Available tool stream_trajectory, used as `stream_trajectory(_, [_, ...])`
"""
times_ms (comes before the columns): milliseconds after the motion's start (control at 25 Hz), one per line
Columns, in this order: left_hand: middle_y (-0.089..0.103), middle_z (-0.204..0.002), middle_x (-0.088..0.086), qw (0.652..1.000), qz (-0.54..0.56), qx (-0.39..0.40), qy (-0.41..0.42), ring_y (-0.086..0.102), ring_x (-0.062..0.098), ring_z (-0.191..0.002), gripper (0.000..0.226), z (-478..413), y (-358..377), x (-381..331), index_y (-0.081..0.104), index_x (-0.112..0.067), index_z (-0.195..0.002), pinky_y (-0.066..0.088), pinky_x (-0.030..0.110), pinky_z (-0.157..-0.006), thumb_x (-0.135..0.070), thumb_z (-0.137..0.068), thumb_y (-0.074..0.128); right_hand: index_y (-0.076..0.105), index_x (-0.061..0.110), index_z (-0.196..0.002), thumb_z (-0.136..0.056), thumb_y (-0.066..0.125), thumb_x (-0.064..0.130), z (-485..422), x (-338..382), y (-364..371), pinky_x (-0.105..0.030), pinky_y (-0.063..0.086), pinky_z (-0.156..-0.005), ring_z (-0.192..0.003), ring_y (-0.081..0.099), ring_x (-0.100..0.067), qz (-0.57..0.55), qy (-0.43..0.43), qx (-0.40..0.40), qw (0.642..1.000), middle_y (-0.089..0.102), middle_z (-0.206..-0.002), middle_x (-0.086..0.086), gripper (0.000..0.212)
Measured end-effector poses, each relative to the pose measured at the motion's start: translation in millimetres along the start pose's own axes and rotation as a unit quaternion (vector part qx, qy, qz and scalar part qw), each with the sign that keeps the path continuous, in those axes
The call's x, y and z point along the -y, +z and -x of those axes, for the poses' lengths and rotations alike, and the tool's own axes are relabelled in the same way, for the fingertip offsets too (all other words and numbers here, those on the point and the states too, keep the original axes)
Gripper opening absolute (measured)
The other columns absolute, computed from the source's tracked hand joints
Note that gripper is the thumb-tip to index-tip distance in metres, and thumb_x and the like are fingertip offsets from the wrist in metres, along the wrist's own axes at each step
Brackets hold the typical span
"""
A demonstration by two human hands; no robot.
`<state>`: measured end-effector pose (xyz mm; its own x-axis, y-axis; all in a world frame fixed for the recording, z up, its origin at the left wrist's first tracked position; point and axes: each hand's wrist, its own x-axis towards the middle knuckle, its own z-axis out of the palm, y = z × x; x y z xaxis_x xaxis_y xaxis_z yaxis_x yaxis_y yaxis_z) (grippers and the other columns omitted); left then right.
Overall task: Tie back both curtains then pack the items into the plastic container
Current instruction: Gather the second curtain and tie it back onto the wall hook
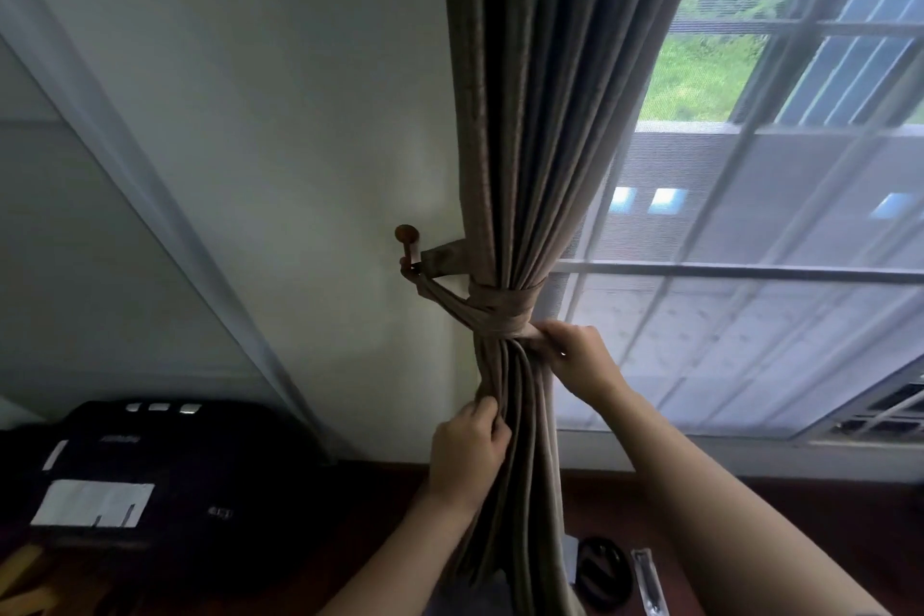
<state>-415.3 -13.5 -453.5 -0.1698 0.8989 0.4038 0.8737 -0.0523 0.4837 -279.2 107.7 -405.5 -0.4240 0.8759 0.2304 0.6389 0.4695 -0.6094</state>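
A brown curtain (540, 115) hangs gathered at the left side of the window. A matching fabric tie-back (500, 303) is wrapped around it and runs left to a wooden wall hook (407, 235). My right hand (575, 355) pinches the end of the tie-back at the knot on the curtain's right side. Lower down, my left hand (467, 445) grips the curtain folds from the left. A black round item (600, 570) and a slim packaged item (647, 580) lie on the wooden surface below. No plastic container is in view.
A dark case or bag (165, 475) with white labels sits at the lower left against the white wall. The window (750, 215) with a mesh screen fills the right side. Its sill (750, 460) runs just above the dark wooden surface.
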Motion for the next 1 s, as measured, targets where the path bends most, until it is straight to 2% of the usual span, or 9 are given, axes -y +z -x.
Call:
stream_trajectory(120, [0.058,-0.052,0.005,0.999,-0.006,0.049,-0.02,0.057,0.023,-0.042,0.016,-6,4,13,0.054,-0.01,-0.066,0.039,0.026,-0.038,-0.018,-0.071,0.067,0.067,0.011,-0.099,-0.086,0.062,0.014,8,5,3,-0.035,0.048,-0.069,-0.079,0.064,-0.028,0.002,-0.001,-0.016,1.0,0.071,-0.087,-0.008,0.014])
stream_trajectory(280, [0.062,-0.079,-0.002,0.984,0.15,0.065,-0.068,0.059,0.012,-0.068,0.021,-13,-11,25,0.059,-0.012,-0.09,0.042,0.017,-0.063,-0.03,-0.08,0.064,0.061,0.009,-0.1,-0.083,0.068,0.013,39,13,3,-0.025,0.052,-0.071,-0.076,0.064,-0.016,-0.084,0.054,-0.095,0.99,0.063,-0.083,0.003,0.019])
stream_trajectory(400, [0.064,-0.085,-0.005,0.976,0.194,0.015,-0.097,0.062,0.009,-0.075,0.03,-30,-19,27,0.061,-0.012,-0.106,0.048,0.014,-0.068,-0.027,-0.081,0.068,0.06,0.009,-0.107,-0.083,0.067,0.015,45,16,14,-0.029,0.053,-0.08,-0.091,0.068,-0.018,-0.094,0.053,-0.005,0.994,0.069,-0.097,-0.004,0.026])
stream_trajectory(480, [0.068,-0.082,-0.003,0.978,0.188,0.018,-0.088,0.063,0.007,-0.072,0.027,-44,-20,24,0.063,-0.011,-0.104,0.044,0.004,-0.065,-0.025,-0.081,0.07,0.058,0.01,-0.115,-0.083,0.068,0.018,40,16,18,-0.033,0.052,-0.087,-0.1,0.066,-0.019,-0.087,0.076,0.037,0.993,0.069,-0.107,-0.007,0.035])
stream_trajectory(560, [0.071,-0.083,-0.001,0.981,0.172,0.026,-0.085,0.065,0.01,-0.071,0.027,-53,-19,24,0.064,-0.01,-0.101,0.046,0.007,-0.066,-0.025,-0.08,0.071,0.059,0.008,-0.114,-0.081,0.07,0.019,33,16,20,-0.035,0.052,-0.087,-0.099,0.067,-0.021,-0.084,0.091,0.029,0.992,0.07,-0.106,-0.009,0.036])
stream_trajectory(680, [0.073,-0.09,0.007,0.987,0.122,0.051,-0.088,0.07,0.023,-0.081,0.033,-58,-12,25,0.061,-0.008,-0.106,0.053,0.029,-0.073,-0.023,-0.078,0.069,0.058,0.004,-0.105,-0.079,0.071,0.02,24,14,28,-0.038,0.051,-0.081,-0.095,0.067,-0.027,-0.035,0.087,0.043,0.995,0.071,-0.1,-0.011,0.033])
stream_trajectory(840, [0.068,-0.101,0.018,0.99,0.008,0.119,-0.071,0.064,0.036,-0.092,0.035,-59,-6,25,0.055,-0.003,-0.109,0.046,0.038,-0.076,-0.027,-0.085,0.062,0.055,-0.001,-0.08,-0.079,0.066,0.015,24,10,40,-0.035,0.039,-0.06,-0.078,0.06,-0.04,0.028,0.052,0.017,0.998,0.065,-0.084,-0.019,0.019])
stream_trajectory(920, [0.068,-0.09,0.02,0.992,-0.059,0.106,-0.039,0.064,0.039,-0.082,0.027,-52,-9,25,0.057,-0.001,-0.1,0.044,0.038,-0.066,-0.022,-0.084,0.063,0.05,0.0,-0.071,-0.075,0.065,0.008,34,5,50,-0.031,0.032,-0.055,-0.067,0.057,-0.039,0.01,0.02,-0.031,0.999,0.058,-0.076,-0.018,0.018])
stream_trajectory(1000, [0.065,-0.07,0.016,0.99,-0.113,0.082,-0.014,0.064,0.035,-0.059,0.031,-40,-2,30,0.059,-0.003,-0.083,0.045,0.033,-0.046,-0.017,-0.064,0.08,0.049,0.001,-0.075,-0.071,0.065,0.006,45,3,65,-0.033,0.038,-0.055,-0.068,0.053,-0.035,-0.024,0.014,-0.073,0.997,0.053,-0.081,-0.014,0.018])
